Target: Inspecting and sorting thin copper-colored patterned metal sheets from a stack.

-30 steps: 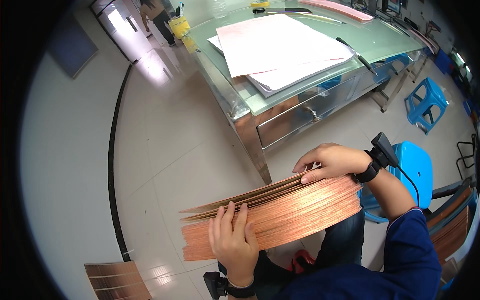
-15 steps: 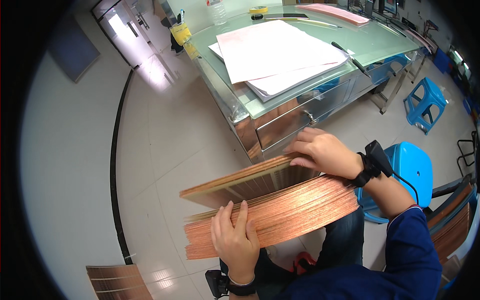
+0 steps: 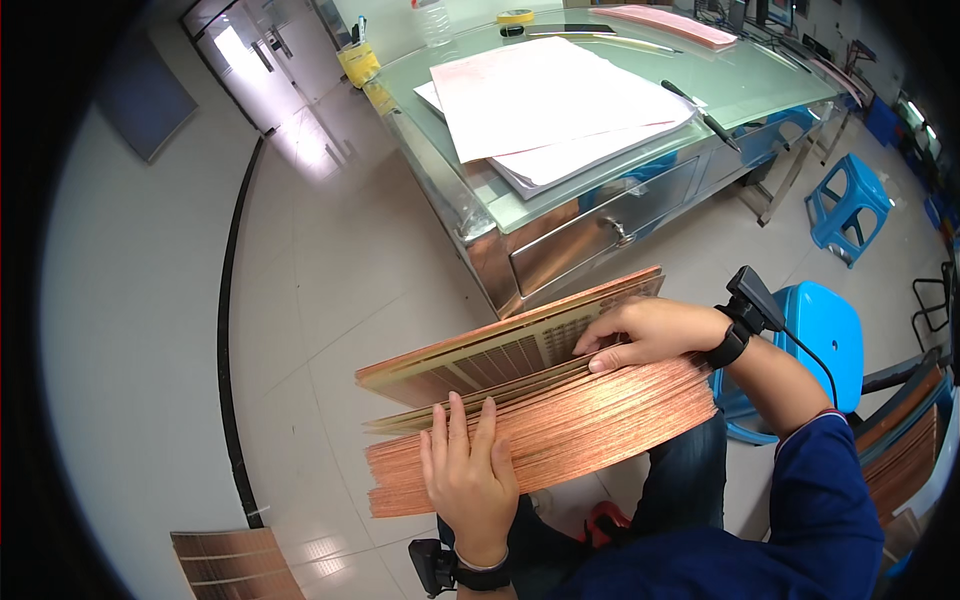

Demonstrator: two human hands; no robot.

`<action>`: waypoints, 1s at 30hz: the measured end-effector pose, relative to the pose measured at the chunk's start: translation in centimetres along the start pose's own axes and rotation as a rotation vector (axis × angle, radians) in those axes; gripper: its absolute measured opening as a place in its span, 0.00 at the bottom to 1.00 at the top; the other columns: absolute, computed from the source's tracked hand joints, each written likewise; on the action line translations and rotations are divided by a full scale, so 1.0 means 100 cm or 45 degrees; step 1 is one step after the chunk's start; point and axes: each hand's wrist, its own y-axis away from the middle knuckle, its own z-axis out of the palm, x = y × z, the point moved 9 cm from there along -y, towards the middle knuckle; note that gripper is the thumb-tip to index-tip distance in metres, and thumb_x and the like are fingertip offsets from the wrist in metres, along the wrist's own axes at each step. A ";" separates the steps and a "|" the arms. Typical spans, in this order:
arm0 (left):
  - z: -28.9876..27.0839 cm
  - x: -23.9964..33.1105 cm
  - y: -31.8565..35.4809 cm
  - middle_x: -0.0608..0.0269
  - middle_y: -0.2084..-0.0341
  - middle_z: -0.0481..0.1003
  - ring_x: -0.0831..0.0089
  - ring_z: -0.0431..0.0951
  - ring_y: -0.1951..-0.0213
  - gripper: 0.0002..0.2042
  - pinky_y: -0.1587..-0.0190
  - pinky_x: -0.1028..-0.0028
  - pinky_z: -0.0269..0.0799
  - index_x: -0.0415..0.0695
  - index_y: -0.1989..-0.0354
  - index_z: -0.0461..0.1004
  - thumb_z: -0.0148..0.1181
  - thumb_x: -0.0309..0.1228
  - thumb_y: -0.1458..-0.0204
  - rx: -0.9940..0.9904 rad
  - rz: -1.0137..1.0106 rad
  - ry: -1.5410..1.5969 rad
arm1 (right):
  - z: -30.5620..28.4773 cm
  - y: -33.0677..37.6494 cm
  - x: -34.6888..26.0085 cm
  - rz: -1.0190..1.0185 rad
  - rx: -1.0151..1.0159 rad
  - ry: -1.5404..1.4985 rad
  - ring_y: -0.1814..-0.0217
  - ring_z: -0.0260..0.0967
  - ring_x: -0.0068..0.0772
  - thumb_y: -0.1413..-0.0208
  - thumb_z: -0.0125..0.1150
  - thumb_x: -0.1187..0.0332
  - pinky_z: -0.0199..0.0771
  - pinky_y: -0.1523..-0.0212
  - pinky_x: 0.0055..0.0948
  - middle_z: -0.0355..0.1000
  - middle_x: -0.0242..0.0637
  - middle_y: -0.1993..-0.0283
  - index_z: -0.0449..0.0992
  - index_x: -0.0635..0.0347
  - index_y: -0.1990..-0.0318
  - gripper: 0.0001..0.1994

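Copper-coloured panel stack (image 3: 610,415) w/ few far pcs (image 3: 490,365) tilted away.
L hand (image 3: 468,490) open, spread on near side; R hand (image 3: 655,330) half-curled in gap, can't tell if gripping.

Hands (image 3: 468,492) (image 3: 665,328) on copper-edged sheet stack (image 3: 590,422), far sheets (image 3: 490,365) tilted apart; papers (image 3: 550,100) on desk (image 3: 770,85).

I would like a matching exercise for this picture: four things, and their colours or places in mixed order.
1. Left hand
2. Right hand
3. Pen cup
4. Nearer stool

A. blue
B. thumb at the upper edge, near the tilted panels
C. yellow
D. fingers laid over the left part of the copper-coloured panel stack

Pairs: 1-D, 2-B, 3-C, 4-A
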 end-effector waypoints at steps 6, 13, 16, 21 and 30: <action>0.002 0.000 0.002 0.50 0.38 0.67 0.47 0.64 0.36 0.19 0.35 0.49 0.56 0.54 0.43 0.76 0.46 0.44 0.37 -0.033 0.039 -0.008 | -0.002 0.000 -0.002 0.026 0.009 0.013 0.56 0.77 0.44 0.42 0.59 0.48 0.75 0.53 0.36 0.79 0.44 0.59 0.78 0.58 0.51 0.23; 0.004 0.000 0.003 0.48 0.38 0.66 0.44 0.63 0.36 0.21 0.35 0.47 0.55 0.54 0.42 0.75 0.44 0.48 0.37 -0.051 0.064 -0.010 | -0.005 -0.001 -0.006 0.078 0.015 0.067 0.57 0.77 0.40 0.42 0.60 0.51 0.75 0.54 0.34 0.79 0.41 0.60 0.78 0.58 0.50 0.21; 0.003 0.001 0.002 0.48 0.38 0.66 0.43 0.63 0.36 0.22 0.35 0.48 0.54 0.52 0.43 0.76 0.41 0.48 0.36 -0.041 0.059 0.003 | -0.005 -0.001 -0.006 0.092 0.030 0.096 0.57 0.77 0.41 0.42 0.60 0.50 0.76 0.55 0.35 0.79 0.42 0.59 0.79 0.58 0.51 0.22; 0.002 0.003 0.002 0.50 0.38 0.67 0.43 0.62 0.36 0.23 0.35 0.48 0.54 0.51 0.45 0.77 0.38 0.49 0.34 -0.039 0.056 0.006 | -0.015 -0.002 -0.011 0.037 0.164 0.232 0.58 0.76 0.47 0.42 0.59 0.51 0.75 0.55 0.38 0.79 0.44 0.61 0.79 0.59 0.54 0.20; 0.001 0.006 -0.001 0.55 0.36 0.64 0.50 0.60 0.34 0.22 0.33 0.50 0.50 0.51 0.42 0.75 0.40 0.47 0.35 -0.087 0.051 -0.083 | -0.028 0.005 -0.047 -0.208 0.448 0.390 0.53 0.74 0.45 0.41 0.58 0.57 0.73 0.51 0.38 0.77 0.43 0.56 0.79 0.61 0.55 0.17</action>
